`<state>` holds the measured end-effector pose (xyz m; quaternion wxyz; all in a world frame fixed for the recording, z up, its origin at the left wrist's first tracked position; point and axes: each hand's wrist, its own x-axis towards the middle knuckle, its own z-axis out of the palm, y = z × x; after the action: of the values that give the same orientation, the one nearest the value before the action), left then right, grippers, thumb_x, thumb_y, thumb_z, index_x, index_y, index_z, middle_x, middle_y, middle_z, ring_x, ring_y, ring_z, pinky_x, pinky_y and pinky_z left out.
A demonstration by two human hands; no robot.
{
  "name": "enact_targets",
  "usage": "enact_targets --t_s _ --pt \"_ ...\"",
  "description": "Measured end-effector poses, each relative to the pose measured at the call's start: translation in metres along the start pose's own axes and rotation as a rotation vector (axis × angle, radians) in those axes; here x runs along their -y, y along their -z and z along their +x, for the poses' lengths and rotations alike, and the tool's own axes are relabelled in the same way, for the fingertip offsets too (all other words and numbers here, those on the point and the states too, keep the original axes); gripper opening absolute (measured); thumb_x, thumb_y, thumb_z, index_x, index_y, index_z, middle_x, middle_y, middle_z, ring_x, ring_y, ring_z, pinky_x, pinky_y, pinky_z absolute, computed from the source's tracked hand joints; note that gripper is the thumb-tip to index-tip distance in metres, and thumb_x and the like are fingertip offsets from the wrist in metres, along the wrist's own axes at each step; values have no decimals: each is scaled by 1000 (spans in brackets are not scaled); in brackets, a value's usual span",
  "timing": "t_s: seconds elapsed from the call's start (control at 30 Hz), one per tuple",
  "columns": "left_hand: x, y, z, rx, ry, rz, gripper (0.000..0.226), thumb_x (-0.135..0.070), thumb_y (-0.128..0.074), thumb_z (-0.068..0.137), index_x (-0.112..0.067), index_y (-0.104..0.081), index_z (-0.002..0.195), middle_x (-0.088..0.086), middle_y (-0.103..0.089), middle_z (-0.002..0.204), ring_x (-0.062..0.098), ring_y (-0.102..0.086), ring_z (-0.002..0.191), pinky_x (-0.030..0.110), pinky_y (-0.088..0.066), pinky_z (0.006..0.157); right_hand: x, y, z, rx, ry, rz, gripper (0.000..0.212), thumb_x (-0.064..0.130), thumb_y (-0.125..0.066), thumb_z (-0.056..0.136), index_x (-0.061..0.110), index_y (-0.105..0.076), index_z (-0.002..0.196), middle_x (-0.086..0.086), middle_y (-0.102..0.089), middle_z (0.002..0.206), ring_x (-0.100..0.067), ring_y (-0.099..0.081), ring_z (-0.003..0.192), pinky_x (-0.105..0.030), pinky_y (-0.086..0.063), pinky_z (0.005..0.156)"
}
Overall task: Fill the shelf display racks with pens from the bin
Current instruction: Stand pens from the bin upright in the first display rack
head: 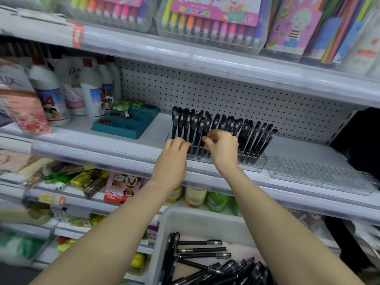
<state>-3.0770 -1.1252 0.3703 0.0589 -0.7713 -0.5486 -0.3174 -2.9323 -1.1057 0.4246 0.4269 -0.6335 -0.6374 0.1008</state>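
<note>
The black capped pens (218, 125) stand upright in the clear plastic display rack (254, 161) at the white shelf's (102, 144) front edge; my right hand (223, 146) is at mid-row, thumb and curled fingers pinching one barrel. My left hand (174, 150) curls against barrels at the rack's left end, and I cannot tell whether it grips one. The white plastic bin (205, 221) below holds loose pens (202, 249).

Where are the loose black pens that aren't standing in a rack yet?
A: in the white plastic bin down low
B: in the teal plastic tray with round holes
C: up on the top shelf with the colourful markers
A: the loose black pens lie piled in the white plastic bin at the bottom of the view.
</note>
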Motion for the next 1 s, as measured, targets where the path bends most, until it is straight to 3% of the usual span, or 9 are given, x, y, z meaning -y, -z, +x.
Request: enact_targets --t_s 0.27,0.4,0.5,0.73,0.87,1.0 --pt "1 0 -2 -22 -13 -35 56 6 -57 82 -8 -51 135 6 -48 126 25 -41 116 36 -44 98 -3 6 -9 -19 -14 75 20 19 -71 88 7 -73 104 -4 -75 85 -17 -71 79 -39 -57 85" --pt "0 3 -6 9 -31 -17 61 7 -56 84 -9 -45 142 7 -43 139 25 -37 127 37 -42 104 -9 17 -27 -44 33 30 20 19 -69 89 12 -73 108 0 -75 93 -13 -69 87 -36 -56 89" --pt "-5 2 -24 -16 -5 -31 62 7 -58 83 -9 -46 141 9 -39 145 26 -33 135 37 -39 105 -24 25 -58 -25 43 30 18 17 -67 91 13 -74 107 2 -75 91 -9 -69 83 -31 -56 87" --pt "-36 -32 -84 49 -74 -170 40 1 -62 81 -8 -63 120 11 -56 118 32 -53 106 45 -51 84 -84 23 -144 33 35 -57 9 22 -72 86 19 -76 93 7 -74 78 -8 -69 72 -29 -56 76" --pt "-57 -50 -113 91 -68 -162 29 -11 -59 89 -16 -64 118 5 -59 113 28 -52 102 38 -47 75 -104 26 -174 129 -25 10 8 15 -69 88 19 -73 92 11 -70 76 -7 -68 67 -35 -58 71" --pt "-55 -67 -131 81 -16 -111 25 -14 -63 88 -18 -67 113 4 -63 99 29 -55 92 36 -43 73 -114 26 -192 133 32 -91 8 16 -69 88 20 -74 94 9 -73 86 -8 -67 77 -25 -53 77"
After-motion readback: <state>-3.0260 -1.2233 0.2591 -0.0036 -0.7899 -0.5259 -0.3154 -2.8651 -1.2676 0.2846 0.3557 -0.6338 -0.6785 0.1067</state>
